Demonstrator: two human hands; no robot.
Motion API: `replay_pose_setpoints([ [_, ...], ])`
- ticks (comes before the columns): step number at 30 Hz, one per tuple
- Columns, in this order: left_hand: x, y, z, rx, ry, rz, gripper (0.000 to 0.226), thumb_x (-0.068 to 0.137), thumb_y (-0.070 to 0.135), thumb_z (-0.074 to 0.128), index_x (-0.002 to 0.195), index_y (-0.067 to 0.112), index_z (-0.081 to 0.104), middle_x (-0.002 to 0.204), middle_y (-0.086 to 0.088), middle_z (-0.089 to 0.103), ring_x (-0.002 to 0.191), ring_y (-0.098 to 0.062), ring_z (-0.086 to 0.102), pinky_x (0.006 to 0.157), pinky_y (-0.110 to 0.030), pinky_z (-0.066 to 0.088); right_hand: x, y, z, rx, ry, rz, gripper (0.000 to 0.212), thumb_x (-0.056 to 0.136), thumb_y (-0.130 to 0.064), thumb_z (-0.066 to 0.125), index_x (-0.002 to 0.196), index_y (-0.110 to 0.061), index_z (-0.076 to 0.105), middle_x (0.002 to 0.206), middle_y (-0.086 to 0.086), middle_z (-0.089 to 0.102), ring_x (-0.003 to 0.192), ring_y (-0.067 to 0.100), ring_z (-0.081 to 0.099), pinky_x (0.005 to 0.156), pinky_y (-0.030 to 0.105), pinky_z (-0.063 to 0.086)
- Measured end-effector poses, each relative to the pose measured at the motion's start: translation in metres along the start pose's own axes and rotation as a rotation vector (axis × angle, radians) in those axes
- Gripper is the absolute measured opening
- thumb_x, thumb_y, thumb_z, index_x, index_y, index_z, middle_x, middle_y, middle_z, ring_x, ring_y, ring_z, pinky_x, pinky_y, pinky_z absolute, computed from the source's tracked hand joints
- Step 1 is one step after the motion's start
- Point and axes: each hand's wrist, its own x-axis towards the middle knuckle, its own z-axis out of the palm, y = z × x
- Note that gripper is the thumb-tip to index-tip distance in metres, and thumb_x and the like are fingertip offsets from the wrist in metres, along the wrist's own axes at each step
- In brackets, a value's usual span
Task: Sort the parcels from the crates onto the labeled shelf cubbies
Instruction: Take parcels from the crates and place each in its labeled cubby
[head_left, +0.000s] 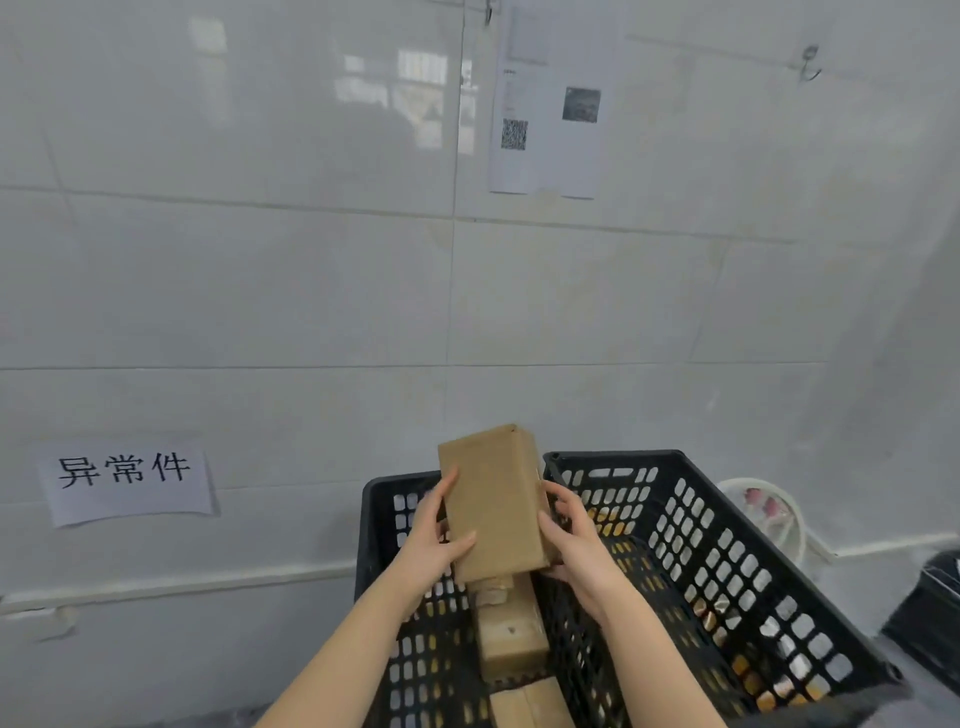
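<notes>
1. Two bare forearms reach in from the bottom edge. Both hands hold one brown cardboard parcel (493, 499) between them, in front of a pale tiled wall (260, 291).
2. The parcel is a long box stood on end and leaning a little. It is held in the air above the crates.
3. The left hand (434, 538) grasps the parcel's left edge. The thumb lies across the front face near the bottom, and the fingers run up the left side.
4. The right hand (576, 551) grasps the parcel's right edge. The thumb presses on the front near the edge, and the fingers curl round the side, out of sight behind the box.
5. Under the hands stands a black perforated left crate (370, 525). A second parcel (511, 642) lies in it directly beneath the held one, and a third parcel (530, 701) lies nearer the bottom edge.
6. A black right crate (727, 561) stands just beside the left one. Brown shapes show through its holes, too hidden to identify.
7. A white paper label (124, 480) is stuck low on the wall to the left and reads 异常件.
8. A printed sheet (545, 104) with a QR code hangs high on the wall, with a metal hook (810, 65) to its right.
9. A white round object (774, 514) sits behind the right crate, partly hidden and not identifiable.
</notes>
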Motion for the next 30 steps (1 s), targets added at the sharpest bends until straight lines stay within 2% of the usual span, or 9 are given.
replay_pose_setpoints([
  [4,0.002,0.024,0.009,0.108,-0.026,-0.032,0.066,0.093,0.041,0.064,0.143,0.057,0.025,0.159,0.009,0.008,0.142,-0.018,0.026,0.115,-0.04,0.033,0.002,-0.006,0.005,-0.047,-0.049,0.025,0.041,0.096,-0.026,0.06,0.13,-0.045,0.049,0.125,0.0,0.061,0.107,0.022,0.065,0.089,0.054,0.055],
  [7,0.004,0.036,0.015,0.324,0.081,0.006,0.08,0.088,0.052,0.065,0.153,0.044,0.019,0.163,0.013,-0.013,0.15,-0.018,0.004,0.118,-0.042,0.02,0.002,-0.008,0.012,-0.023,-0.011,-0.016,0.035,0.098,-0.023,0.057,0.129,-0.038,0.053,0.121,0.003,0.062,0.097,0.02,0.07,0.076,0.045,0.06],
  [10,0.011,0.04,0.016,0.475,0.138,0.02,0.093,0.083,0.063,0.063,0.156,0.035,0.012,0.165,0.009,-0.005,0.151,-0.019,0.001,0.122,-0.048,0.014,0.0,-0.012,0.02,-0.051,0.038,-0.052,0.033,0.101,-0.015,0.05,0.122,-0.04,0.058,0.12,0.0,0.059,0.098,0.02,0.069,0.069,0.038,0.06],
  [12,0.015,0.041,0.015,0.535,0.115,-0.016,0.101,0.082,0.064,0.064,0.158,0.03,0.007,0.165,0.005,0.005,0.151,-0.021,0.007,0.122,-0.051,0.017,0.002,-0.011,0.02,-0.083,0.087,-0.058,0.035,0.101,-0.012,0.047,0.115,-0.041,0.059,0.12,0.001,0.057,0.105,0.022,0.063,0.075,0.044,0.06],
  [18,0.009,0.04,0.015,0.185,0.043,0.022,0.104,0.083,0.03,0.078,0.152,0.047,0.001,0.153,0.013,0.016,0.139,-0.015,0.03,0.114,-0.046,0.036,0.005,-0.011,0.019,0.001,0.133,-0.08,0.028,0.097,-0.008,0.053,0.116,-0.028,0.058,0.124,0.004,0.059,0.107,0.02,0.064,0.088,0.049,0.057],
  [21,0.011,0.033,0.013,0.044,0.05,0.046,0.082,0.089,0.033,0.072,0.144,0.056,0.015,0.154,0.009,0.024,0.136,-0.017,0.037,0.111,-0.047,0.04,0.005,-0.008,0.014,0.017,0.119,-0.081,0.025,0.098,-0.018,0.055,0.12,-0.03,0.056,0.13,0.004,0.059,0.113,0.018,0.062,0.093,0.045,0.055],
  [24,0.009,0.035,0.018,-0.161,0.0,0.007,0.06,0.097,0.029,0.058,0.14,0.056,0.026,0.145,0.013,0.034,0.128,-0.017,0.047,0.102,-0.041,0.05,-0.002,-0.009,0.009,0.041,0.069,-0.019,0.03,0.099,-0.031,0.054,0.128,-0.038,0.052,0.13,-0.007,0.056,0.115,0.014,0.056,0.081,0.043,0.056],
  [27,0.006,0.036,0.023,-0.204,-0.049,-0.049,0.048,0.101,0.03,0.051,0.14,0.052,0.035,0.136,0.016,0.042,0.121,-0.02,0.053,0.092,-0.037,0.053,-0.004,-0.005,0.003,0.151,0.044,0.056,0.034,0.1,-0.031,0.054,0.132,-0.043,0.05,0.129,-0.011,0.053,0.117,0.018,0.055,0.074,0.047,0.057],
  [30,0.009,0.03,0.022,-0.047,-0.028,-0.027,0.041,0.102,0.031,0.049,0.137,0.052,0.042,0.144,0.009,0.039,0.129,-0.019,0.046,0.101,-0.037,0.046,-0.004,0.003,-0.004,0.147,0.095,0.052,0.034,0.1,-0.022,0.054,0.128,-0.042,0.055,0.131,-0.004,0.056,0.116,0.021,0.058,0.083,0.049,0.057],
])
